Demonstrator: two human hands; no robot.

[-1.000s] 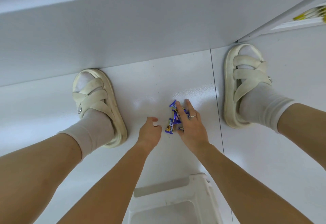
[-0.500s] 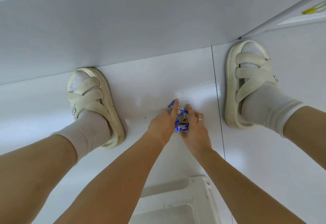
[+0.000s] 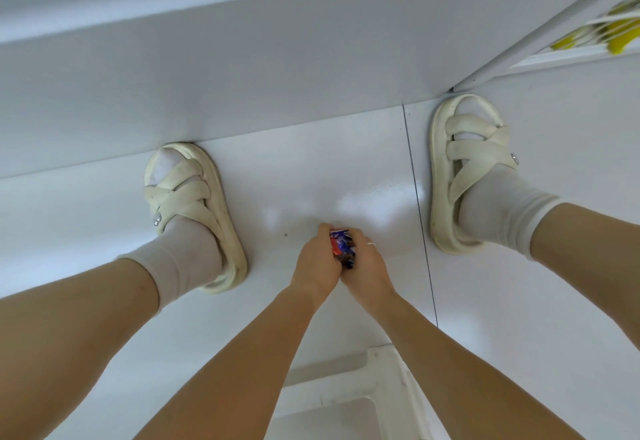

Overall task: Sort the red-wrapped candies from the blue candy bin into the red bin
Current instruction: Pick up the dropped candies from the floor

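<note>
Down on the white floor, my left hand and my right hand are cupped together around a small bunch of blue-wrapped candies. One wrapper in the bunch shows a red patch. The fingers of both hands curl round the candies, which peek out between them. Most of the bunch is hidden by my hands. Neither the blue bin nor the red bin is in view.
My two feet in cream sandals and white socks stand either side of my hands. A white wall panel runs along the far side. A white plastic stool sits under my forearms. Yellow items lie top right.
The candies lay scattered on the floor under my right hand a second ago. My left hand moved in from the left, and both hands have closed together around the gathered bunch.
</note>
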